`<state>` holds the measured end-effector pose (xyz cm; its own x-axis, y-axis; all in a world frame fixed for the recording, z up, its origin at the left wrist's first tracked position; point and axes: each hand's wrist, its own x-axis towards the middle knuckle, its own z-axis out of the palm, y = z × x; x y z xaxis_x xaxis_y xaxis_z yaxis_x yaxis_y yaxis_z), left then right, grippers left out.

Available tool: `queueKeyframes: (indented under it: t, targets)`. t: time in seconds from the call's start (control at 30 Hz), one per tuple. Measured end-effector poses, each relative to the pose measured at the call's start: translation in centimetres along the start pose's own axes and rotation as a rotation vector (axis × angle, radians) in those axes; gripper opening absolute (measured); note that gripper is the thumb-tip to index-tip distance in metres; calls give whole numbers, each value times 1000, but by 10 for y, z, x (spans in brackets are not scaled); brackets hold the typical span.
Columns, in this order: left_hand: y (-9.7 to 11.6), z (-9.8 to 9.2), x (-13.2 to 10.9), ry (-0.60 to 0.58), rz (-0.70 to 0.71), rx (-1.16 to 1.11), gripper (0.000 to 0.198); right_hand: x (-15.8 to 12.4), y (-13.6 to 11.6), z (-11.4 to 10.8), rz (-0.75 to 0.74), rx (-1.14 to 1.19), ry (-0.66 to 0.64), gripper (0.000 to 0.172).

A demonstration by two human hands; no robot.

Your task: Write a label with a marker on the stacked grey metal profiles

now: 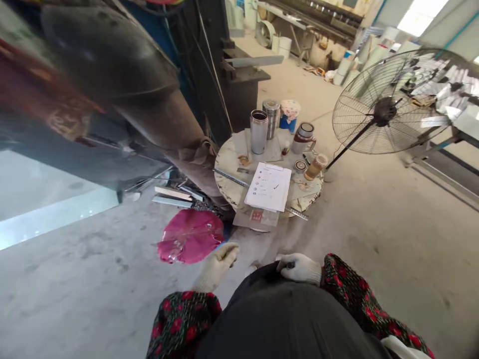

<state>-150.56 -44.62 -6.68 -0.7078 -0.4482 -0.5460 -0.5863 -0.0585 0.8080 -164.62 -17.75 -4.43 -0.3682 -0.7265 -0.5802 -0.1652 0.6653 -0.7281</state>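
My left hand, in a white knit work glove, hangs low in front of me beside the pink plastic bag. Its fingers are curled together, with nothing visible in them. At the front of my dark apron, my right hand, gloved the same way, is closed. A small dark round end shows at its fingers, too small to name. Beyond both hands stands a round table with a worn top. White paper sheets with handwriting and a check mark lie on its near side.
The table also carries an uncapped steel tumbler, another flask, a handled mug and a jar of brown liquid. A ruler overhangs its edge. A large fan stands right; another person's leg is close left.
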Motion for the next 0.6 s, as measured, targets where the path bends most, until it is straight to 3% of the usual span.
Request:
queueKeyframes:
  t: [0.1,0.2,0.33,0.47,0.6]
  targets:
    - [-8,-21,15,-128,6,52,54,-2,-18,21,96,-2,99,28]
    - [-22,-35,26,-229,-1,87,53,-9,-31,33,195,-72,58,31]
    - [-35,-38,42,-317,14,132,51,-23,-42,41,254,-170,19,33]
    - [-27,-32,49,-359,26,170,54,-32,-44,50,339,-154,63,49]
    - [-6,-21,32,-412,117,304,53,-56,-40,66,307,30,149,61]
